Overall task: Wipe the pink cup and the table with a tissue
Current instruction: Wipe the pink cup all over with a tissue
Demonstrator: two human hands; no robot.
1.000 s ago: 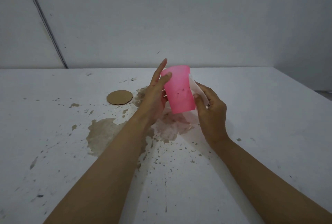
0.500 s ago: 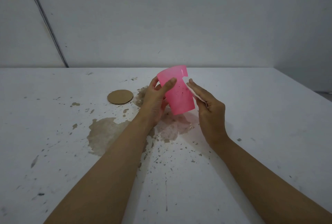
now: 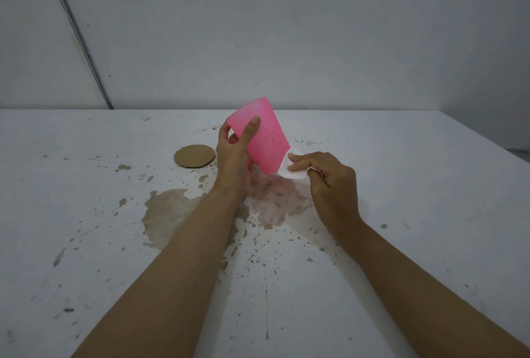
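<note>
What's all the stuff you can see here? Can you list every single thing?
table: one, white, fills the lower view
cup: one, pink, tilted, lifted above the table's middle
tissue: one, white, at the cup's lower end
disc: one, brown, flat on the table left of the cup
puddle: one, brownish, on the table below the disc
specks: many, dark, scattered over the table
wall: one, grey, behind the table
left hand: one, grips the cup
right hand: one, pinches the tissue
</note>
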